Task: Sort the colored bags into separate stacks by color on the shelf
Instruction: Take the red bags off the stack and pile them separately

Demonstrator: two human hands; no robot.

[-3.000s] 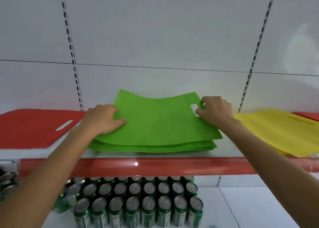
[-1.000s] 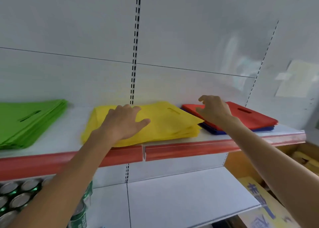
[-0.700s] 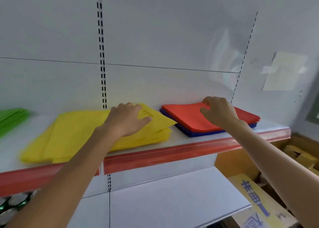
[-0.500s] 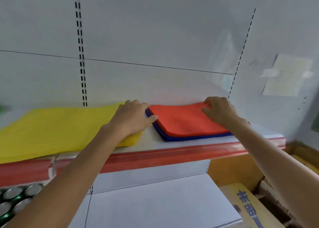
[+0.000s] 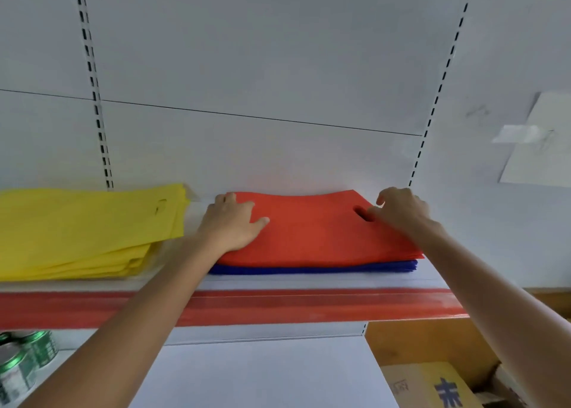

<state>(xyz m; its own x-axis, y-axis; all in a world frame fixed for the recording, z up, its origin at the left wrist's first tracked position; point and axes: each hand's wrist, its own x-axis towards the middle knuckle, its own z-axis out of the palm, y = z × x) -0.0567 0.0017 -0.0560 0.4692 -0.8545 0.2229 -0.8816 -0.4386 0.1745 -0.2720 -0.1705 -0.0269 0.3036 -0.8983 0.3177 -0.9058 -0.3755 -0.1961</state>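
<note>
A stack of red bags [image 5: 309, 228] lies on top of a stack of blue bags [image 5: 309, 270] on the shelf [image 5: 324, 305], right of centre. My left hand [image 5: 231, 225] rests flat on the red stack's left end, fingers spread. My right hand [image 5: 401, 211] is at the right end, fingers curled, with the thumb at the dark handle slot of the top red bag. A stack of yellow bags [image 5: 77, 231] lies to the left, apart from the red stack.
The shelf has a red front strip and a white slotted back wall. Below are a white lower shelf, green cans [image 5: 18, 364] at far left and a cardboard box [image 5: 432, 386] at lower right. A paper sheet [image 5: 540, 141] hangs on the right wall.
The view and both hands have shifted right, from the green stack past the yellow one. My left hand moved from the yellow stack's edge onto the red bags; my right hand reached the handle slot.
</note>
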